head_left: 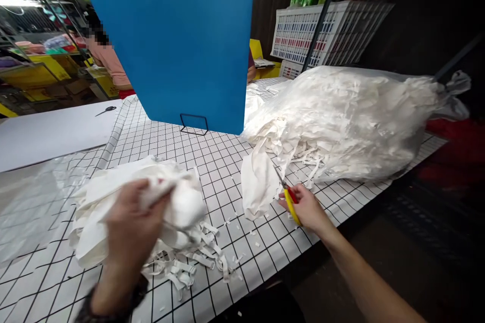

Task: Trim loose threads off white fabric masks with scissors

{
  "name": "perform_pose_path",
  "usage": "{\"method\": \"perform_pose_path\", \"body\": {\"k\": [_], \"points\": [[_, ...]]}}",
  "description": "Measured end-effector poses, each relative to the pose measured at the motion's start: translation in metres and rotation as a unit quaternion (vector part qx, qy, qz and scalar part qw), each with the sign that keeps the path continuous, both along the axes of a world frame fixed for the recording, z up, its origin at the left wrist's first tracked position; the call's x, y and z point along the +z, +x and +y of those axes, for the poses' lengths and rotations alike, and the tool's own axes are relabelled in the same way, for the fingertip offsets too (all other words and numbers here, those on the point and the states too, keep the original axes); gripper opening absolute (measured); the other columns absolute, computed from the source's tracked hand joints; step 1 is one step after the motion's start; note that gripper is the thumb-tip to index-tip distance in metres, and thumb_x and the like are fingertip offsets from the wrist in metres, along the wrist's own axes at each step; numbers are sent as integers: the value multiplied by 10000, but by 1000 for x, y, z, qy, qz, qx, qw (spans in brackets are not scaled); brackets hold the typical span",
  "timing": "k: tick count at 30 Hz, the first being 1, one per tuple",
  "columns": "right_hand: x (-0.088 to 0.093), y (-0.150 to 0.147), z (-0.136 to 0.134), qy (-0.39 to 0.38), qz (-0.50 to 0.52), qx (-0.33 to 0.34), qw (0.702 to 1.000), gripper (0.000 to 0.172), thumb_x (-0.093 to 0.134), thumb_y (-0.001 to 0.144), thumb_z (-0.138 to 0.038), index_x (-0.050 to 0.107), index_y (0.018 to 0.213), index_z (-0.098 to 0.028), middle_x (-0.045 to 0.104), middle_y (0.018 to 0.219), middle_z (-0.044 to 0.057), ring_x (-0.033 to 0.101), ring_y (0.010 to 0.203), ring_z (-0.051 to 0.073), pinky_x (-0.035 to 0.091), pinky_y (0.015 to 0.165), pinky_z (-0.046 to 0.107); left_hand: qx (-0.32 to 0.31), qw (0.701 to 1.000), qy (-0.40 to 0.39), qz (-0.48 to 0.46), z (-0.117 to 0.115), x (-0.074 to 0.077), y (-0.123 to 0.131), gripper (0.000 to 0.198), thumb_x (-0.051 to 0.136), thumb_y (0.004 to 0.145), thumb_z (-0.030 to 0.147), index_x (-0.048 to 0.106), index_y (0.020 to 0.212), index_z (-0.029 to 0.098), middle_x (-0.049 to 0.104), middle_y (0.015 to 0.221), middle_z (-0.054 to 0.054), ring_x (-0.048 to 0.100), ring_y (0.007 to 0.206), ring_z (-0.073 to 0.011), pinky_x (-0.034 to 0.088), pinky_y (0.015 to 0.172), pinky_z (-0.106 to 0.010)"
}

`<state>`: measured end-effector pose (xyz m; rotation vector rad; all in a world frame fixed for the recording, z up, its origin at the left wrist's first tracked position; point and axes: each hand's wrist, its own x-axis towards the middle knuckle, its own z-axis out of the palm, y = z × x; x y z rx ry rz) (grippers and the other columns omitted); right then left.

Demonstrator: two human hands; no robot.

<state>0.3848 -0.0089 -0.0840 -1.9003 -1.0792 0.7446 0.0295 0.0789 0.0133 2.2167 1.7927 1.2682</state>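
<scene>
My left hand (134, 222), blurred by motion, grips a piece of white fabric (185, 197) above a stack of white fabric pieces (94, 202) on the left. My right hand (305, 209) is closed around small scissors (291, 204) with red and yellow handles, their blades pointing away from me. Just beyond the blades lies a single white fabric piece (259, 181). Short white straps (204, 257) are heaped at the near edge of the stack, with tiny scraps scattered around them. A large clear bag (356, 121) stuffed with white fabric spills onto the table at right.
A blue panel (182, 45) stands on the checked tablecloth (220, 171) with a black wire stand (194, 124) at its foot. Black scissors (106, 110) lie on a white board (56, 133). Behind are white crates (318, 30) and a person (111, 63). Clear plastic (34, 212) covers the left.
</scene>
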Motion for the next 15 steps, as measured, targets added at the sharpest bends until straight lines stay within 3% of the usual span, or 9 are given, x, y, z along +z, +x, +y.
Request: {"method": "perform_pose_path", "body": {"k": [2,4,6,8,10,12,15], "points": [[-1,-16,23,6,-5,9,1000,307,737,702,-373,481,807,-239,661,809,-1,636,739,195,488,650,301,61,993,43,86,25,26,-28,446,672,764,433,582,1101,155,614,1106,-94,598,981,-268,515,807,-381],[4,-35,43,8,-8,17,1000,293,742,686,-299,476,789,-235,637,774,-6,616,721,197,469,629,299,94,976,-36,192,47,38,-48,377,621,808,429,609,1052,141,617,1103,-114,582,1046,-316,503,848,-447],[12,-55,53,10,-3,35,999,244,701,699,-214,465,758,-231,617,737,-10,599,689,189,450,592,284,121,941,-144,281,61,40,-52,399,634,798,418,623,1060,117,595,1174,-173,565,1074,-395,487,849,-533],[22,-76,49,17,17,72,997,173,633,742,-170,474,776,-231,623,748,-16,595,665,169,442,554,256,116,929,-160,313,63,34,-41,447,619,810,415,616,1123,96,510,1310,-233,515,1140,-457,459,872,-579],[33,-96,34,30,54,137,989,127,602,787,-198,493,838,-237,637,786,-23,593,656,150,444,530,231,42,957,-106,266,57,22,-15,429,518,884,413,597,1168,101,472,1361,-230,483,1207,-421,446,929,-539],[42,-112,14,53,107,221,968,127,585,809,-212,485,881,-238,643,828,-18,590,681,145,450,545,224,-100,974,-125,160,51,7,21,405,424,935,432,595,1152,136,575,1254,-168,567,1130,-310,483,918,-430],[49,-126,-11,86,107,279,950,195,582,756,-136,443,852,-233,626,824,-29,550,679,124,422,578,214,-269,911,-300,89,50,-19,79,480,401,933,501,546,1228,151,640,1173,-135,666,925,-239,535,768,-337]]}}
